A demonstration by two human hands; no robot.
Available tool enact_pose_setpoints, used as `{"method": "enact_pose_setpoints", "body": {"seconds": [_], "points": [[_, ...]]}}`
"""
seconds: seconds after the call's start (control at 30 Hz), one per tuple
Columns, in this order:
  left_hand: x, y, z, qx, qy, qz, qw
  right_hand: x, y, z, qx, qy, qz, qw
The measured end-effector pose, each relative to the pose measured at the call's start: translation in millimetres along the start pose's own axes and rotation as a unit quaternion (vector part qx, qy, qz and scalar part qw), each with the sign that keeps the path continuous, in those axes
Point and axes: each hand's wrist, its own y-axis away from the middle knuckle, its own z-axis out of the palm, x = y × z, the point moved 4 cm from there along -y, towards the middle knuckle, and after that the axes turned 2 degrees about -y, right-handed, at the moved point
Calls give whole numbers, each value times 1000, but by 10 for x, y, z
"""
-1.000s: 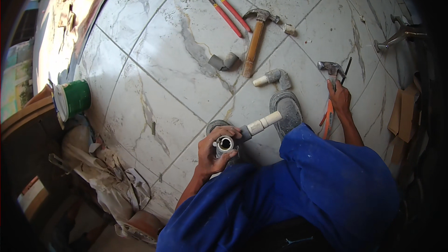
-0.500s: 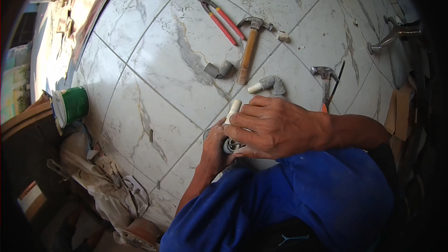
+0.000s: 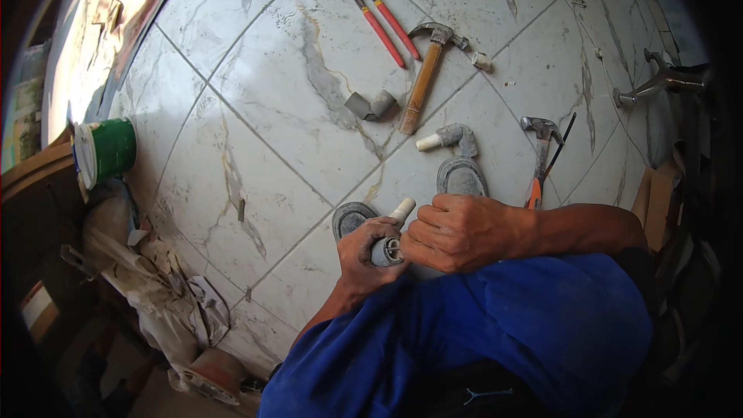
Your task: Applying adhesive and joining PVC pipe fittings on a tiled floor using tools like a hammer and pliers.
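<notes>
My left hand (image 3: 364,254) is wrapped round a grey pipe elbow (image 3: 384,252) in front of my knees. A short white pipe stub (image 3: 403,209) sticks out of the elbow's far side, and its open end faces my right hand. Something thin and pale shows inside that opening. My right hand (image 3: 453,232) is closed, its fingertips right at the opening; whatever they pinch is hidden. Just beyond lies another grey elbow (image 3: 462,139) with a white pipe stub (image 3: 429,142) in it.
A wooden-handled claw hammer (image 3: 422,85), red-handled pincers (image 3: 381,22) and a grey fitting (image 3: 371,106) lie ahead on marbled tiles. To the right are a second hammer (image 3: 539,156) beside a thin dark rod (image 3: 561,143) and a metal tap-like piece (image 3: 662,81). A green bucket (image 3: 114,149) stands left.
My right hand has moved off the top of the elbow to its open end, baring the opening and the grey oval shapes behind. The white stub now tilts further right.
</notes>
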Motion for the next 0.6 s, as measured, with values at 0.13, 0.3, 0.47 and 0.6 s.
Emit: {"method": "enact_pose_setpoints", "body": {"seconds": [0.13, 0.3, 0.47, 0.6], "points": [[-46, -10, 49, 17, -2, -9, 1000, -136, 100, 62, 21, 22, 28, 999], [-70, -62, 28, 19, -5, -100, 995, -86, 76, 8, 15, 55, 30, 998], [81, -84, -39, -17, -130, -56, 990, 1, -40, -155, -82, 53, 15, 995], [24, -138, 17, 53, -100, -77, 990, 15, 3, -162, -66, 100, 13, 993]]}}
